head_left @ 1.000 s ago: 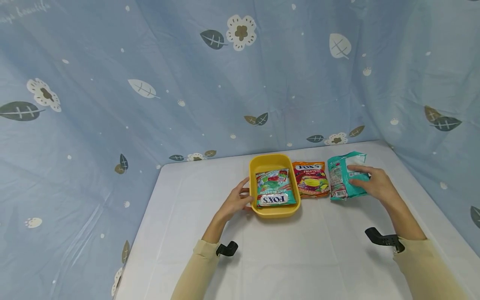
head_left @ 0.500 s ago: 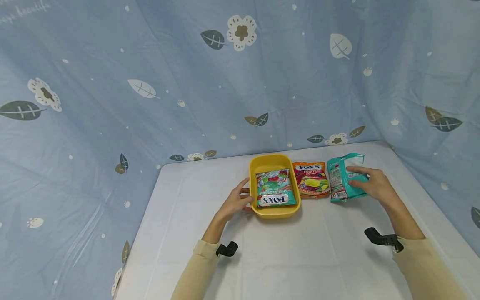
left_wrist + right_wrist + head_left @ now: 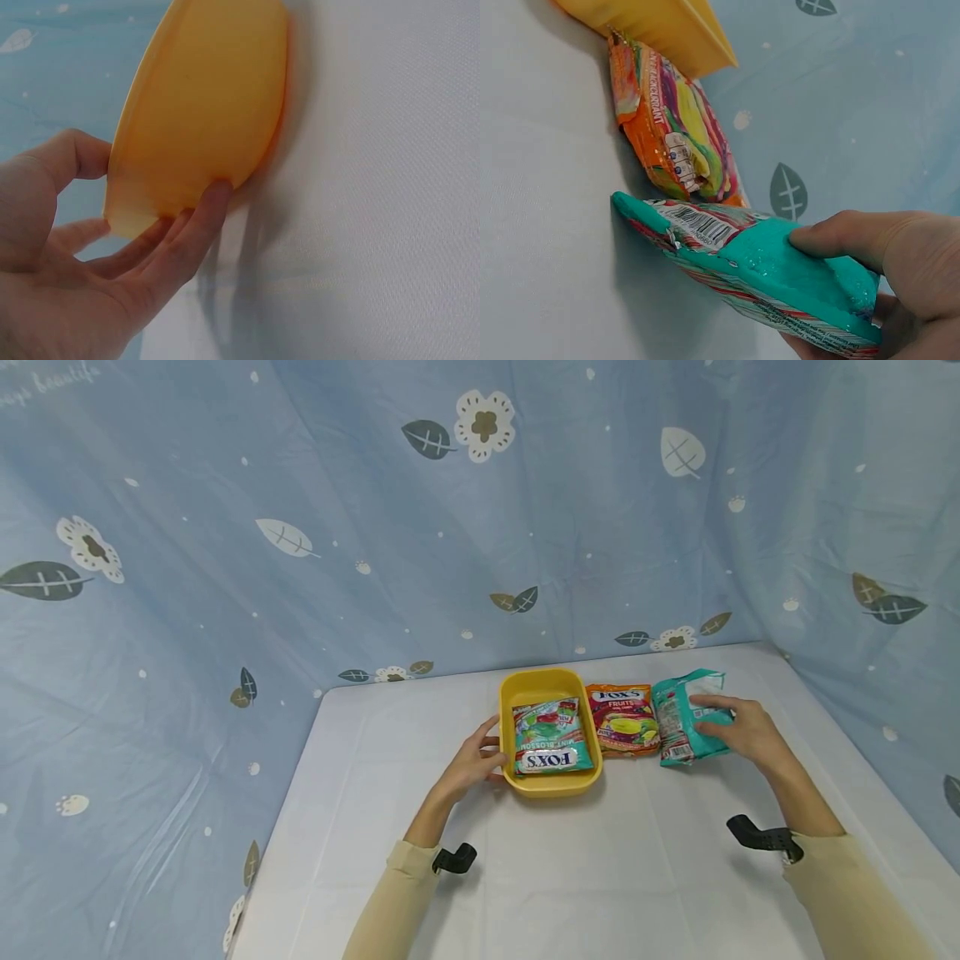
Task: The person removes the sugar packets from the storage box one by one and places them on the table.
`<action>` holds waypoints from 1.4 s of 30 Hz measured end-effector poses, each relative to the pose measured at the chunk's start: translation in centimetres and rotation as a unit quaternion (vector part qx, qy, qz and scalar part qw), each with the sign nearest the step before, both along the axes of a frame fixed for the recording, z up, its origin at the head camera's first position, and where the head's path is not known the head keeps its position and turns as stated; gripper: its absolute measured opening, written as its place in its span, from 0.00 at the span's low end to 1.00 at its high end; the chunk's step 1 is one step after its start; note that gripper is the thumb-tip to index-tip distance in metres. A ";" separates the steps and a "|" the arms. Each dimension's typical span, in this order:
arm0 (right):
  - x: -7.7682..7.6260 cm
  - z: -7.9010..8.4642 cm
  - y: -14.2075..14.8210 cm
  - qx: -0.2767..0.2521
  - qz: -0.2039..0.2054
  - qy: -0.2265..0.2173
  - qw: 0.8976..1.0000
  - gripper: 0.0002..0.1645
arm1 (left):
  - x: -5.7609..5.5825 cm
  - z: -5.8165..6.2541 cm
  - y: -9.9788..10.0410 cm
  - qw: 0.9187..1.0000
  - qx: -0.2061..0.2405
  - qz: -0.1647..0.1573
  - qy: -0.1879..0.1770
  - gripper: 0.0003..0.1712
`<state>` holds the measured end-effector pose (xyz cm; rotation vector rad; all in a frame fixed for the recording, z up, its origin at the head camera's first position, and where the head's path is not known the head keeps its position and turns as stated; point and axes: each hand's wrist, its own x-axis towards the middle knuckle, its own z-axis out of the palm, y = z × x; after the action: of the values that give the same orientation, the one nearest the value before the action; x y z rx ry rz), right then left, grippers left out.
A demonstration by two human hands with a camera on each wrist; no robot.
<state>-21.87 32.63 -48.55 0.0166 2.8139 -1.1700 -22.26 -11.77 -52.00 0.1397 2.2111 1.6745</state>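
Note:
My left hand [image 3: 474, 762] holds the left side of a yellow plastic tray [image 3: 551, 792]. In the left wrist view the thumb meets the tray's rim and the other fingers lie along its outer wall. A teal Fox's Mint Blossom candy bag [image 3: 551, 735] lies inside the tray. To the right, my right hand [image 3: 750, 727] grips a second teal candy bag [image 3: 772, 255], back side up with its barcode showing. The thumb presses on top; the other fingers are mostly hidden beneath. Between tray and held bag lies an orange-red Fox's Fruits candy bag [image 3: 622, 720].
A white-covered table [image 3: 570, 885] carries everything. Behind it hangs a blue curtain [image 3: 375, 527] printed with leaves and flowers, close to the far edge and along both sides. The orange-red bag sits right beside the tray.
My right hand has shifted slightly left and toward me with the teal bag, closer to the orange-red bag. The left hand and the tray have stayed in place.

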 end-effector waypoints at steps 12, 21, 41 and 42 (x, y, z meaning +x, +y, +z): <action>-0.2 -0.5 0.1 -0.001 -0.011 -0.002 1.000 0.34 | 0.0 -0.1 0.0 1.000 -0.003 0.001 -0.001 0.46; -0.3 -0.9 0.4 0.005 -0.017 -0.009 1.000 0.34 | 0.1 0.1 0.0 1.000 -0.003 0.003 0.003 0.47; -0.8 -2.2 0.9 0.046 -0.010 -0.008 0.999 0.45 | 0.0 0.1 0.0 1.000 0.000 -0.001 0.002 0.46; -0.8 -2.2 0.9 0.046 -0.011 -0.010 0.999 0.45 | 0.0 0.0 0.1 1.000 0.001 -0.001 0.000 0.46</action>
<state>-22.62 33.53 -50.76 0.0659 2.8556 -1.0375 -22.28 -11.72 -51.98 0.1422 2.2083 1.6767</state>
